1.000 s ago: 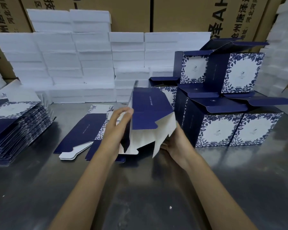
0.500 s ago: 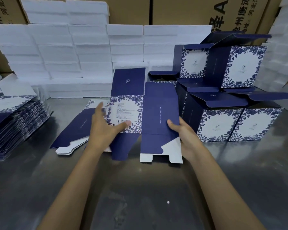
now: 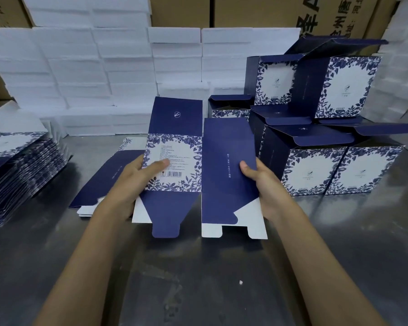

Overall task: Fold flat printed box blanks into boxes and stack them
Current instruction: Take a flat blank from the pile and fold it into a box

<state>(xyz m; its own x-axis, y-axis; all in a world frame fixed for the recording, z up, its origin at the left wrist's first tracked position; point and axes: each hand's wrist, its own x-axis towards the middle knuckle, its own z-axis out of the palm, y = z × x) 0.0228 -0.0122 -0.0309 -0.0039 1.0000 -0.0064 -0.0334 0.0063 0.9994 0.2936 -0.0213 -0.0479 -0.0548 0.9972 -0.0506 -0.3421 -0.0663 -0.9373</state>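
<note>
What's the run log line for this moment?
left hand + right hand: gripping box blank | flat, unfolded | folded boxes stacked right

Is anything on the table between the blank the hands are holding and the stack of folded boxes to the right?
Nothing visible. The left hand and right hand hold the blank right beside the folded boxes; only bare steel table lies below.

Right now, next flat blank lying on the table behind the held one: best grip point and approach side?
Take the loose flat blank by its near white tab end, coming from the left front. That end juts out clear on the steel table, while its right part is hidden behind the held blank gripped by the left hand and right hand.
</note>
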